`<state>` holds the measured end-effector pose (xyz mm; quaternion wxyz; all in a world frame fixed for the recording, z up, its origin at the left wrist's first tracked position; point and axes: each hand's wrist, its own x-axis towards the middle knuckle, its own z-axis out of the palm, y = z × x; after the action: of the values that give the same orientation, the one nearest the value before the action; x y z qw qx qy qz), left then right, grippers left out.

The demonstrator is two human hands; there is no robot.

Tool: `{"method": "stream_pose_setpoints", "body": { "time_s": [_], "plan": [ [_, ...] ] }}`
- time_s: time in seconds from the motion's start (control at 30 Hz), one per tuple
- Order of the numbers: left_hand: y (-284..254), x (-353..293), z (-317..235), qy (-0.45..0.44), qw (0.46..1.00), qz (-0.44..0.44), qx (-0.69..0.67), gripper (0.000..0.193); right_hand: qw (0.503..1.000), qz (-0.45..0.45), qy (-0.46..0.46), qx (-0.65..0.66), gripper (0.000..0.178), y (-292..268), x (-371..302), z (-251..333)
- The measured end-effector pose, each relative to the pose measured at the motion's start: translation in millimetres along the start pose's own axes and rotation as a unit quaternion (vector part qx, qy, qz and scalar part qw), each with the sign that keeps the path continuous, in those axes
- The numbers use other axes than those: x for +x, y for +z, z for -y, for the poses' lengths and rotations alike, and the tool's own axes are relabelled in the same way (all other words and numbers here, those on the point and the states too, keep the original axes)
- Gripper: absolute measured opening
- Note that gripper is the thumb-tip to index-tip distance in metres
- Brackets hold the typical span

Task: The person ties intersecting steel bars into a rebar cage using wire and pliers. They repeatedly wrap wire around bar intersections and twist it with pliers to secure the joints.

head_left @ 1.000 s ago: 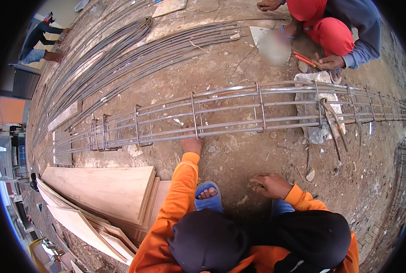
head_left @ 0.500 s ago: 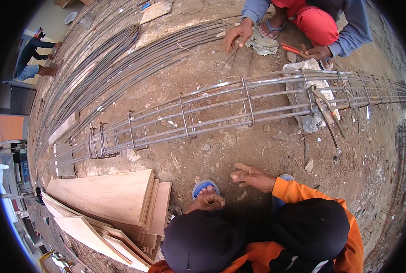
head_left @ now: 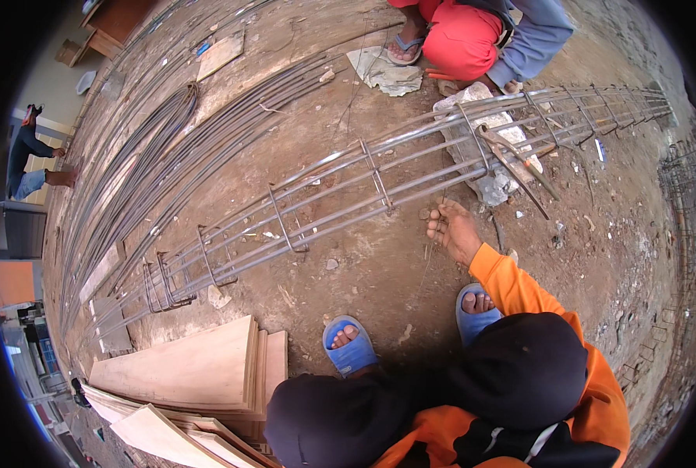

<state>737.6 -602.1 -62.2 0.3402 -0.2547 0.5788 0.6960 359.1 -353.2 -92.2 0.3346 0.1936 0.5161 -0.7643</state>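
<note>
My right hand (head_left: 455, 232), in an orange sleeve, reaches forward with its fingers curled round a thin binding wire (head_left: 427, 265). Part of the wire hangs below the fingers. Just beyond the hand lies a long rebar cage (head_left: 340, 214), its bars joined by square stirrups, running from lower left to upper right. A pair of long-handled pincers (head_left: 519, 168) leans on the cage to the right of my hand. Beneath that part of the cage is a pale stone block (head_left: 472, 144). My left hand is out of sight.
Cut plywood sheets (head_left: 184, 366) are stacked at lower left. Long loose rebars (head_left: 153, 148) cover the ground at upper left. A crouching co-worker in red trousers (head_left: 461, 47) is beyond the cage; another person (head_left: 28, 160) is at far left.
My right hand has moved forward toward the cage with the wire. My left hand has dropped out of view. The co-worker's outstretched hand is no longer visible, and the view has shifted.
</note>
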Motion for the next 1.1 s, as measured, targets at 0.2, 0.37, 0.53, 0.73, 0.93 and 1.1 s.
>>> {"method": "stream_pose_setpoints", "body": {
  "time_s": [0.2,0.37,0.53,0.73,0.93,1.1],
  "plan": [
    [5,-22,4,-0.003,0.999,-0.044,-0.021,0.021,0.976,0.161,0.119,-0.09,0.02,30,-42,2],
    [10,-29,9,0.01,0.997,-0.057,-0.043,0.023,0.824,0.461,0.206,-0.259,0.021,28,-99,14],
    [14,-27,3,0.035,0.997,-0.043,-0.057,0.025,0.761,0.55,0.065,-0.339,0.027,41,-131,73],
    [6,2,-46,0.122,0.99,0.053,-0.046,0.028,0.791,0.533,-0.277,-0.119,0.044,94,-160,163],
    [-25,32,-141,0.188,0.951,-0.196,-0.146,0.028,0.822,0.44,-0.35,-0.093,0.068,139,-252,229],
    [-89,66,-155,0.292,0.658,-0.431,-0.544,0.027,0.884,0.354,-0.166,-0.257,0.065,86,-213,125]
  ]
}}
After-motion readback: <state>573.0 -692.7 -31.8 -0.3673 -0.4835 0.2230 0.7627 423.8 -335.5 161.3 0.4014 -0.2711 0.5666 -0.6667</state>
